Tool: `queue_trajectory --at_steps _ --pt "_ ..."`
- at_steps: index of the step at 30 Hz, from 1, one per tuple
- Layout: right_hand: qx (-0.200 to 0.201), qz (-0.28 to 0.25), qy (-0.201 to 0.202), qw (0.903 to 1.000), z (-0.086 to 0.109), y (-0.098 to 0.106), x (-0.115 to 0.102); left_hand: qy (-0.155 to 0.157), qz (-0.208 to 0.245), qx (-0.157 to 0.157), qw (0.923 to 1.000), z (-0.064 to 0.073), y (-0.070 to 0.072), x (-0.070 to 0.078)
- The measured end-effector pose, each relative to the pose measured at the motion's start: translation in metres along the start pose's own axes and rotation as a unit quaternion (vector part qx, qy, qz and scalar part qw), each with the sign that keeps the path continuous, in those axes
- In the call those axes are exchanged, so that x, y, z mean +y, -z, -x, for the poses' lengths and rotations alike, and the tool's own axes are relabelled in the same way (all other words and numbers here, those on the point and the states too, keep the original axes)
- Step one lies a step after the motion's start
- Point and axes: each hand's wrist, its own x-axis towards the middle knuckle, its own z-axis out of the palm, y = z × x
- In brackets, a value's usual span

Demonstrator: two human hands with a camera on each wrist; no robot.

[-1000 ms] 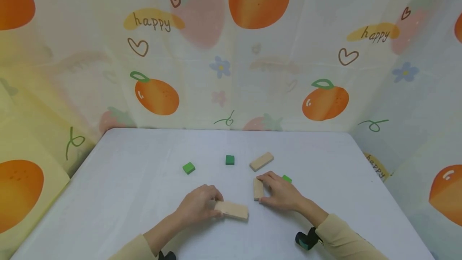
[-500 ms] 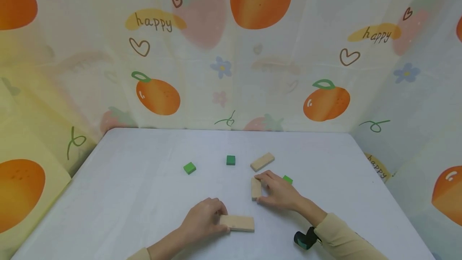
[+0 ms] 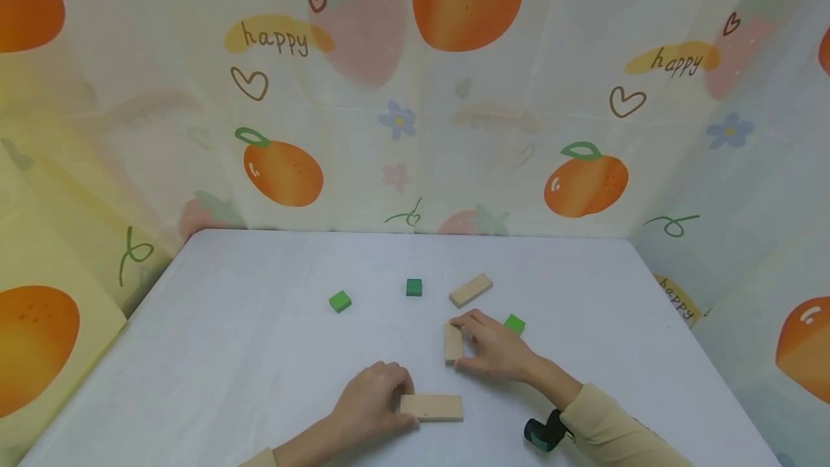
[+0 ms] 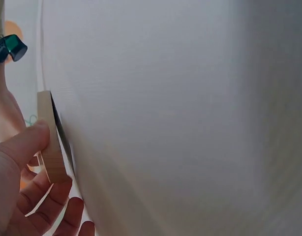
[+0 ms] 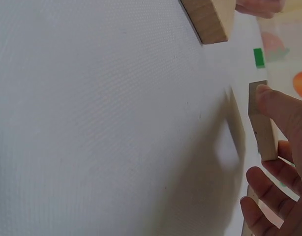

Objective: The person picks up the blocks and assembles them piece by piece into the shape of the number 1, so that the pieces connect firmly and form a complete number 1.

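Note:
My left hand pinches the left end of a plain wooden block near the front of the table. In the left wrist view, the thumb presses on one side of that block, with a dark shadow beside it. A second wooden block stands lengthwise away from me, farther back, gripped by my right hand between thumb and fingers. The right wrist view shows this block held apart from its shadow, raised off the cloth. The two held blocks do not touch.
A third wooden block lies slanted behind my right hand. Green cubes rest on the white table: one at left, a darker green cube in the middle, and a green cube beside the right hand. A printed curtain stands behind.
My left hand has brought its block toward me and rightward, turning it to lie straight across. My right hand has shifted slightly left with its block, uncovering more of the green cube.

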Motion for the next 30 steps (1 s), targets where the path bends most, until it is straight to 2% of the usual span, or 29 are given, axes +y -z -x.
queue_trajectory --at_steps 13,18,30 --pt "-0.016 -0.026 0.013 0.9995 -0.001 -0.004 -0.006 -0.024 -0.025 0.003 0.9994 -0.003 -0.003 -0.001" --pt "-0.026 -0.032 0.014 0.9991 -0.001 -0.005 -0.011 -0.032 -0.037 -0.005 0.9988 -0.002 -0.002 -0.002" --pt "-0.027 -0.037 0.028 0.9986 0.001 -0.010 -0.020 -0.037 0.006 -0.021 0.9991 0.002 0.000 -0.010"
